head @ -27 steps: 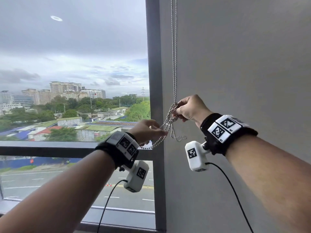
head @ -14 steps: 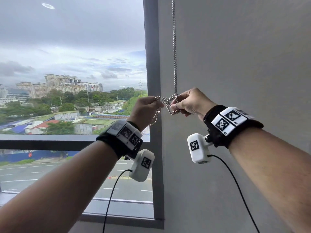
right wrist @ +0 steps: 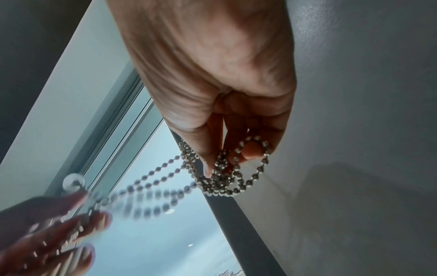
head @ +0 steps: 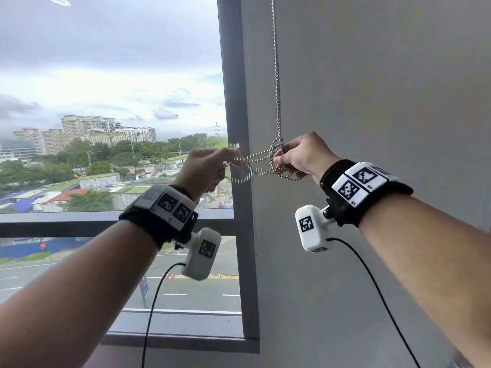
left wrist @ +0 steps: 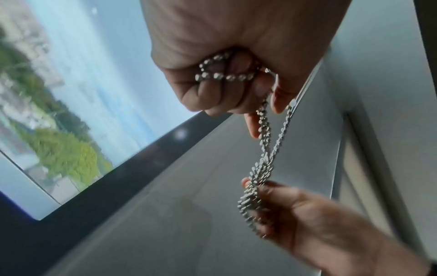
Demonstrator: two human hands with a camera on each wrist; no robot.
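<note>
Left grip pinches the loose loop of the bead chain, drawn taut before the window frame; right grip pinches the coil by the wall. We judge: knotting step; next needs a steady leftward pull

Bead chain: upper end cut off by the head view's top edge.
Strands between the hands: motion-blurred, single beads not countable.
Coils at the right hand — partly hidden under its fingers; how they loop cannot be told.
Left hand: smeared in the head and right wrist views.
Pale fitting beside it — blurred, kind unclear.
Left cable: runs off the lower edge.
</note>
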